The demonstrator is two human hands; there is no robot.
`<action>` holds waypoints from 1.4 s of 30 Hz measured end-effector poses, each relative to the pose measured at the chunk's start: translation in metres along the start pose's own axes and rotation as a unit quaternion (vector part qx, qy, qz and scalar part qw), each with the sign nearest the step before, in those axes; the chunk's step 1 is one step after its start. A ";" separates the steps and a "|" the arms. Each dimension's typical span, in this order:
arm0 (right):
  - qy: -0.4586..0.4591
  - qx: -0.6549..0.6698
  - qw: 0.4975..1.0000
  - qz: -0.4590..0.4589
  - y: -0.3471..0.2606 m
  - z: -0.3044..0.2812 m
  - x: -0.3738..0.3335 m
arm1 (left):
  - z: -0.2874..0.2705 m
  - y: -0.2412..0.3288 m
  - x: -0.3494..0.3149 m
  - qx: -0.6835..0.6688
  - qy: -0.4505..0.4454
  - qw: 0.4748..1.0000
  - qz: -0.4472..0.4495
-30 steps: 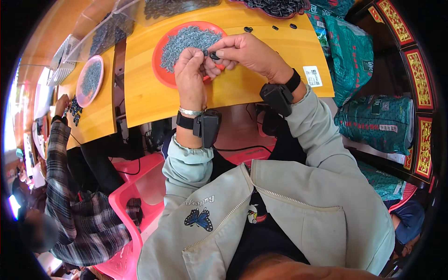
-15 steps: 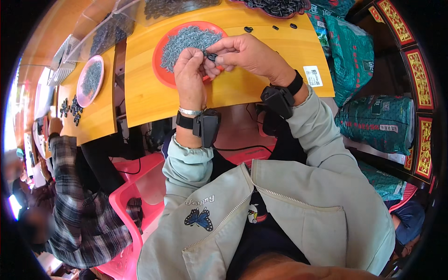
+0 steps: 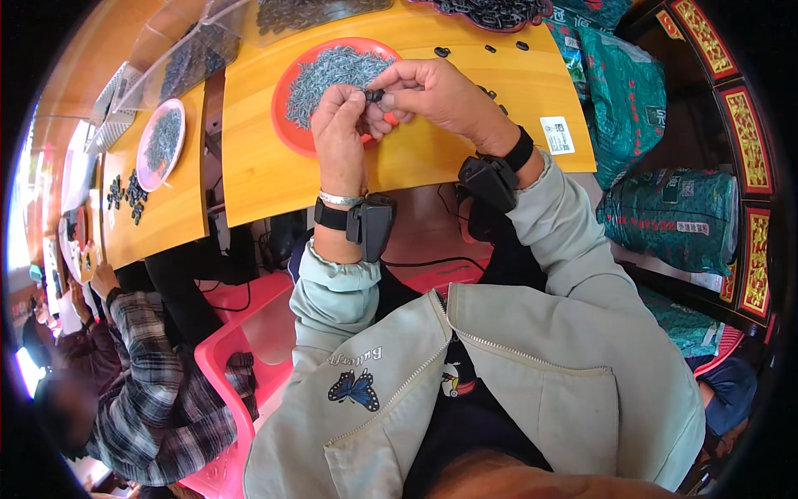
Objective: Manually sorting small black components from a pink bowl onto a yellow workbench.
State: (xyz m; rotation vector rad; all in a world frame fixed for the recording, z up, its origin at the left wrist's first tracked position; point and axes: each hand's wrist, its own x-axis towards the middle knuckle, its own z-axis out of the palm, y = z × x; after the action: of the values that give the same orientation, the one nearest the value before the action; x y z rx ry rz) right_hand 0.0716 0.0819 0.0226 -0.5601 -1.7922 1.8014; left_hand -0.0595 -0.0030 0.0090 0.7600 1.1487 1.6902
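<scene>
My left hand (image 3: pixel 339 116) and my right hand (image 3: pixel 432 91) meet over the right side of a round red plate (image 3: pixel 281 125). Between their pinched fingertips is a small black plastic part (image 3: pixel 375 96); whether it is one piece or two joined ones I cannot make out. A heap of small grey screw-like metal pieces (image 3: pixel 332 79) fills the plate. To the right of my right hand, a few small black parts (image 3: pixel 490 93) lie on the yellow wooden table (image 3: pixel 465 158), partly hidden by that hand.
Clear bins (image 3: pixel 195 66) of dark parts and a dish (image 3: pixel 490 17) of black pieces stand at the back. Green bags (image 3: pixel 623 100) crowd the right. On the left, a co-worker in a plaid sleeve (image 3: pixel 150 324) sits near a pink plate (image 3: pixel 143 170) and loose black parts (image 3: pixel 135 195).
The black pieces at my fingertips have come closer together. My right wrist has shifted slightly, uncovering black parts on the table. The co-worker's arm at left has moved.
</scene>
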 end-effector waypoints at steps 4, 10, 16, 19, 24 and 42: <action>0.000 0.004 1.000 0.003 0.001 -0.001 -0.002 | 0.002 0.001 -0.001 0.005 0.004 1.000 0.000; -0.029 -0.006 0.999 0.014 -0.002 -0.004 -0.005 | 0.003 0.000 -0.004 -0.001 -0.004 1.000 0.002; -0.008 0.011 0.999 0.040 0.001 -0.004 -0.005 | 0.005 -0.002 -0.005 -0.009 -0.008 1.000 0.004; -0.021 0.011 0.999 0.041 -0.001 -0.005 -0.006 | 0.005 -0.002 -0.005 -0.013 -0.009 1.000 0.007; -0.035 0.019 0.999 0.036 -0.004 -0.005 -0.008 | 0.005 0.000 -0.005 -0.002 -0.006 1.000 0.005; -0.025 0.017 0.999 0.042 -0.001 -0.005 -0.009 | 0.004 -0.002 -0.005 -0.023 -0.012 1.000 -0.001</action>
State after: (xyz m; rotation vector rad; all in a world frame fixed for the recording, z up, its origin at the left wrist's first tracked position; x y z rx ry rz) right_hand 0.0815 0.0801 0.0224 -0.5885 -1.7921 1.9147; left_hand -0.0540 -0.0058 0.0085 0.7479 1.0898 1.6957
